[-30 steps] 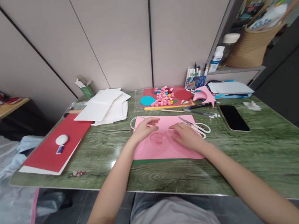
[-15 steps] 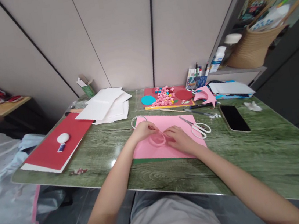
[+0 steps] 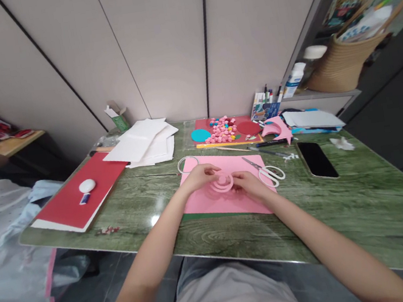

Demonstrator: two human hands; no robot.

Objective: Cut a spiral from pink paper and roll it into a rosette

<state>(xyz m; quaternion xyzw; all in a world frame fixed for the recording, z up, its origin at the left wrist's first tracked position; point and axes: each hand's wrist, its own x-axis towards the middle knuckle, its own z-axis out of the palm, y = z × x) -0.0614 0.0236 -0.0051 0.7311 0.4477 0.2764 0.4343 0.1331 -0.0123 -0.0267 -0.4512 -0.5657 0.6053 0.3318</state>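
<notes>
Cutting looks done: the pink paper spiral (image 3: 222,186) lies on the pink sheet (image 3: 209,206), near the counter's (image 3: 142,234) front edge, and its loops sit loose, not yet fastened! Left hand (image 3: 205,174) and right hand (image 3: 249,184) curl at its sides; whether either grip pinches, I can't tell. Scissors (image 3: 273,176) lie idle across the sheet's right edge

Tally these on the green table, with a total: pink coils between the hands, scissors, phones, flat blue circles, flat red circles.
Pink coil: 1
Scissors: 1 pair
Phone: 1
Blue circle: 1
Red circle: 1
Total: 5
</notes>
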